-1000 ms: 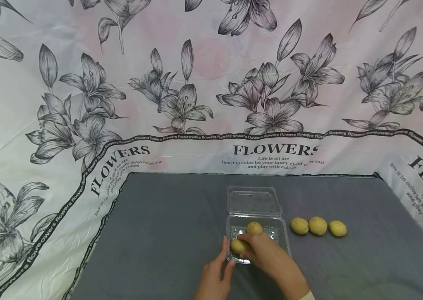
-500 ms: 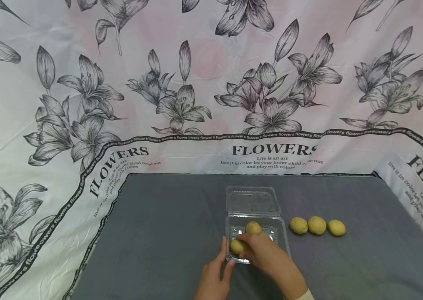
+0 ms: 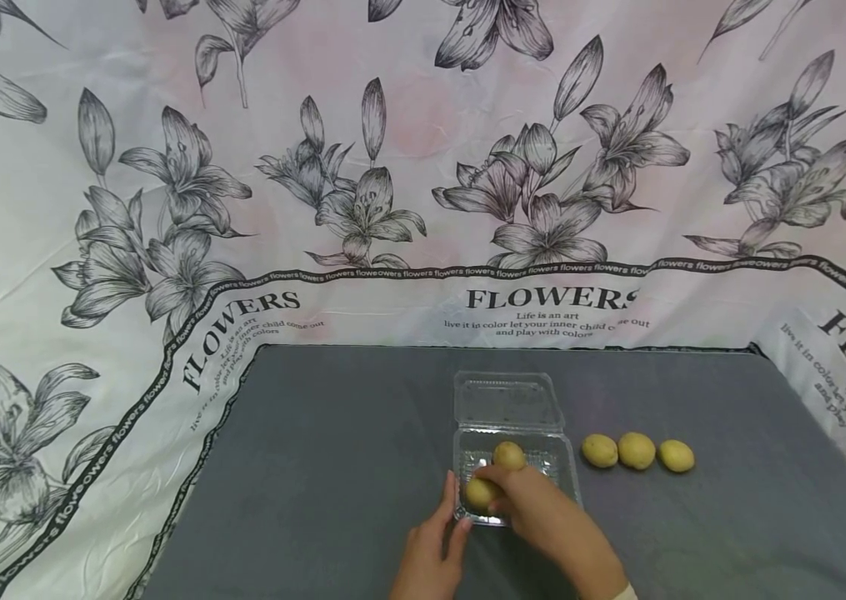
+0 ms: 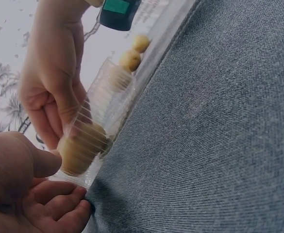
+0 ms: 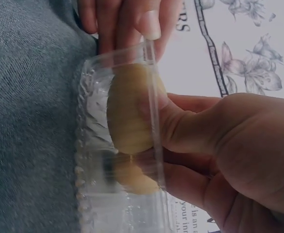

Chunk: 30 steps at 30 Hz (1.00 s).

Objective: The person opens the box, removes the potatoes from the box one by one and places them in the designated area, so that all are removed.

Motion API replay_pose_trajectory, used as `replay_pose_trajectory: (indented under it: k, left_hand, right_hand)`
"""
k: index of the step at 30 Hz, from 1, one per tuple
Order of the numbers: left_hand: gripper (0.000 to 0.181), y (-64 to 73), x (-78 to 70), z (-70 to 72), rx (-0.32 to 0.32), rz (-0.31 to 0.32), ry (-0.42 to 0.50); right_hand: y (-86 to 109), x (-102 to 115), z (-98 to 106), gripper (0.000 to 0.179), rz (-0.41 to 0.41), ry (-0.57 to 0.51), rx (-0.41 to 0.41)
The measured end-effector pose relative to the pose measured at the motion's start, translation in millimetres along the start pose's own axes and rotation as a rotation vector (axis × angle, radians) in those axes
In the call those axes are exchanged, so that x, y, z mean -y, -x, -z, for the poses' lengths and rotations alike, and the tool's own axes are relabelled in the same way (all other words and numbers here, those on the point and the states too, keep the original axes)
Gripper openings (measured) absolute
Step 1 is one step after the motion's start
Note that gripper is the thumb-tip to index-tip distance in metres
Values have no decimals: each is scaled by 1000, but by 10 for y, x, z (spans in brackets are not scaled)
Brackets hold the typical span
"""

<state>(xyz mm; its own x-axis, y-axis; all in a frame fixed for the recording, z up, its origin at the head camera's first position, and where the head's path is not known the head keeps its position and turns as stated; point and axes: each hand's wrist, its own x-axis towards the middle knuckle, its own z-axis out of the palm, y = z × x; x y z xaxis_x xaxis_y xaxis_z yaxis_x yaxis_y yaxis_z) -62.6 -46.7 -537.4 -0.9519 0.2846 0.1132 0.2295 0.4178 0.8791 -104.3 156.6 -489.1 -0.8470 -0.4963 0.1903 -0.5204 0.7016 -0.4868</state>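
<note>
A clear plastic clamshell box (image 3: 557,473) stands on the table with its lid (image 3: 505,402) folded back. My right hand (image 3: 546,517) reaches into its front left part and grips a yellow-brown potato (image 3: 479,493) between thumb and fingers. Another potato (image 3: 508,455) lies in the box just behind. My left hand (image 3: 432,550) touches the box at its near left corner, index finger along the left side and thumb at the front. In the right wrist view the gripped potato (image 5: 129,109) shows through the clear wall, the left thumb at the rim.
Three potatoes (image 3: 636,451) lie in a row on the grey tabletop (image 3: 332,450), right of the box. A white flower-printed sheet (image 3: 392,308) rises behind the table and along both sides.
The right hand and the potato in it have shifted very slightly to the right inside the box. The left hand stays at the box corner.
</note>
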Motion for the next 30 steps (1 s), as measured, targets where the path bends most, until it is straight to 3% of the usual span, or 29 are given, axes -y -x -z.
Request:
replay_pose_trajectory:
  k: [15,26,30]
  left_hand:
    - [66,-3,-9,-2,19,63,44]
    - [66,17,-22,-12,-23,17,6]
    - [66,17,-20,-22,-30,6,8]
  right_hand:
    - [75,21,223,40,-59,-10,-23]
    - [161,15,348,42,-58,4,-76]
    - [215,0,404,45,-96,1,-96]
